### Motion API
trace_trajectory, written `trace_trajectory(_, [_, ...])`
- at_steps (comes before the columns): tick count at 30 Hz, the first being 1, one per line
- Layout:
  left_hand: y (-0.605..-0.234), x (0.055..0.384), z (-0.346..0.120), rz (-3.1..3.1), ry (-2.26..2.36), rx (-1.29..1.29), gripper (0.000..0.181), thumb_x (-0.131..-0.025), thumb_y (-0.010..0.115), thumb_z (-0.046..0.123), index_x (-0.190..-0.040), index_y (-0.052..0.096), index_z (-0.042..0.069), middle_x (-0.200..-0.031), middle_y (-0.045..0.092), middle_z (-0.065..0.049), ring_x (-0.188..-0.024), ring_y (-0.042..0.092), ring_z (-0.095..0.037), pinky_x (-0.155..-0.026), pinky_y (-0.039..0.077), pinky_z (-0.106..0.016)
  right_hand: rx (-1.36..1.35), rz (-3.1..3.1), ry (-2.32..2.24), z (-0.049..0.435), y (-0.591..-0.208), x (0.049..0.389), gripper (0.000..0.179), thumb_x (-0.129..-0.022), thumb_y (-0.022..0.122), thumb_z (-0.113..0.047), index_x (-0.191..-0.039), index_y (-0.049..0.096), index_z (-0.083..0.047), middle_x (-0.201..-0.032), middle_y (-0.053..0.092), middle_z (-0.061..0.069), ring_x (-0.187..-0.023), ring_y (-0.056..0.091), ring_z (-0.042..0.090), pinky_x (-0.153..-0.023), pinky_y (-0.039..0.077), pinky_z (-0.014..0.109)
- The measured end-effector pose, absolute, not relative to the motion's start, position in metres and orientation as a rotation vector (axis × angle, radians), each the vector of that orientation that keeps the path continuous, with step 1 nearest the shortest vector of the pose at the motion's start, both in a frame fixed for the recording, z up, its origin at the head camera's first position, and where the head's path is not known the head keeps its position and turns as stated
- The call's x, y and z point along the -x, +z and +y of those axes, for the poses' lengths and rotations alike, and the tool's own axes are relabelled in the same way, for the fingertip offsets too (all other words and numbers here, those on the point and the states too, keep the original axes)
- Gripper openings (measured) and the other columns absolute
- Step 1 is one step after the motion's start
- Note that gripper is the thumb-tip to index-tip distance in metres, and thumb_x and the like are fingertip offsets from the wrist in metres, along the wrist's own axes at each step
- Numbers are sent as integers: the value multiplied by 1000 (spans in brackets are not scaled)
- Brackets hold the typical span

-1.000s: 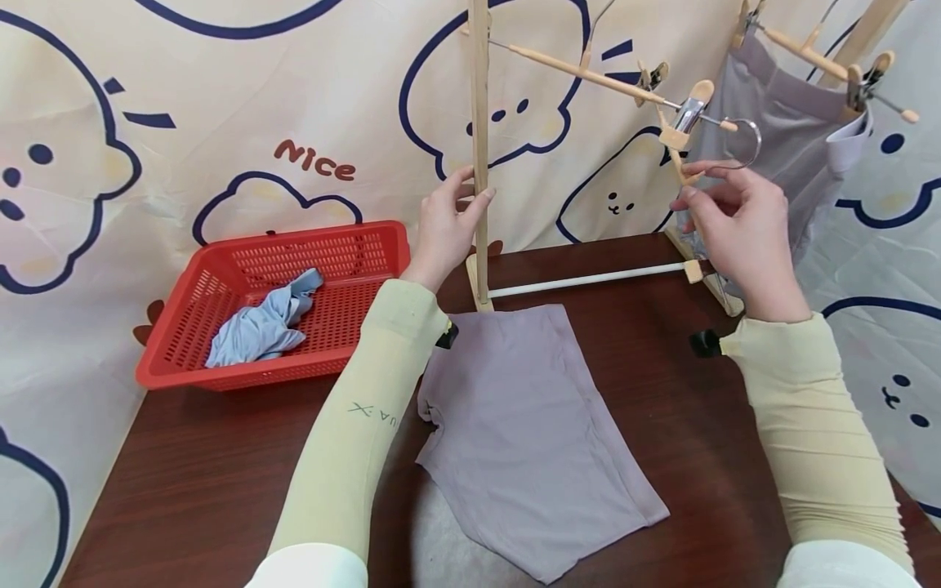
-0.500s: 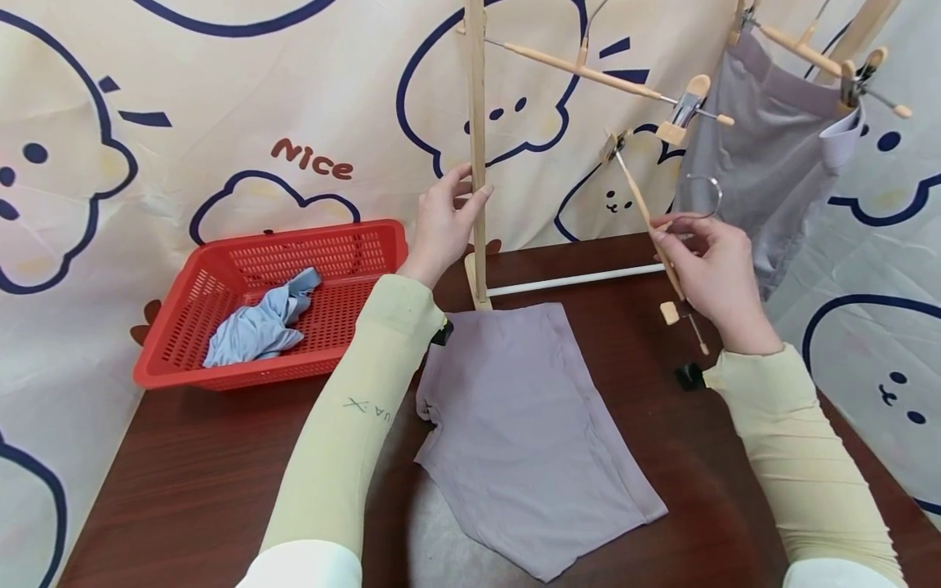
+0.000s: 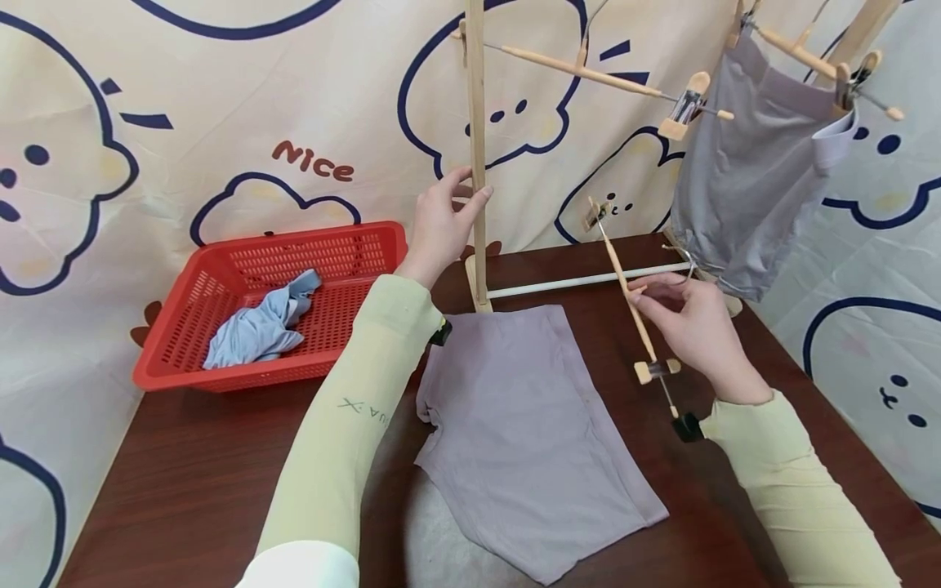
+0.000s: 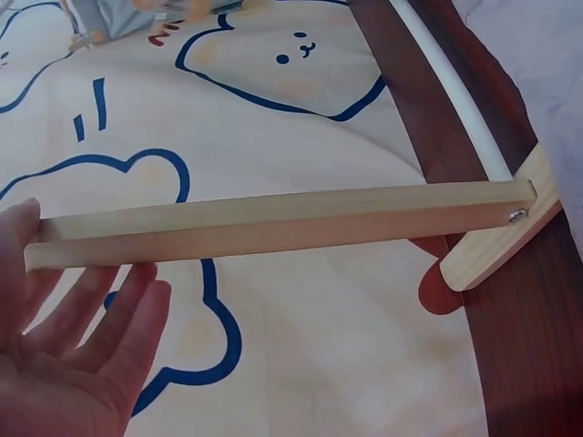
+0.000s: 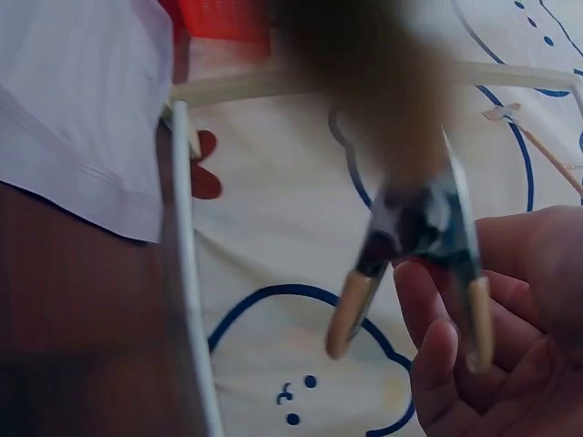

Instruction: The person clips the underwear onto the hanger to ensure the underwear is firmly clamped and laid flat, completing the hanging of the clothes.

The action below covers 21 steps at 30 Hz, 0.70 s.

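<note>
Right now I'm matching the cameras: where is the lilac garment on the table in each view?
Head: the lilac garment lies at lower middle.
Left wrist: part of the lilac garment shows at upper right.
Right wrist: part of the lilac garment fills the upper left.
Shared landmark: the white rod, visible in all three.

Table's (image 3: 198, 474) dk reddish-brown wood, takes up most of the lower frame from where I'm standing. Red basket (image 3: 309, 245) sits on it, left of ctr. Lilac garment (image 3: 522, 425) lies flat, btm ctr, pale patch (image 3: 452, 539) (can't ID) by its lower-left edge. Wooden rack (image 3: 478, 245) stands nr the back edge, ctr to right.
</note>
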<state>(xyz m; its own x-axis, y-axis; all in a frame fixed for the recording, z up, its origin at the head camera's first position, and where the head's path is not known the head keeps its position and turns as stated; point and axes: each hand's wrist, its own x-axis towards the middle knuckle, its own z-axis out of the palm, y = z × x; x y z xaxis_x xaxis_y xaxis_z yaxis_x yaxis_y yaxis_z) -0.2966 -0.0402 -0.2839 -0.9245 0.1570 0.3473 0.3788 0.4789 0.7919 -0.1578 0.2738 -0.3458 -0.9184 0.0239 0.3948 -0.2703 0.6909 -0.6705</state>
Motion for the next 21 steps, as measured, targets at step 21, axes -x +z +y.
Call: trace_trajectory(21, [-300,257,-40,-2088,-1302,464,40,-92,77,25,-119,55,5,-112,59,-6,-104,56,-17,-88,43,-27,-325,-2636,1167,272,-396,145,14,-97,72,-10,-109,76,-7,-91,75,4,-74,69,21,-62,50,20])
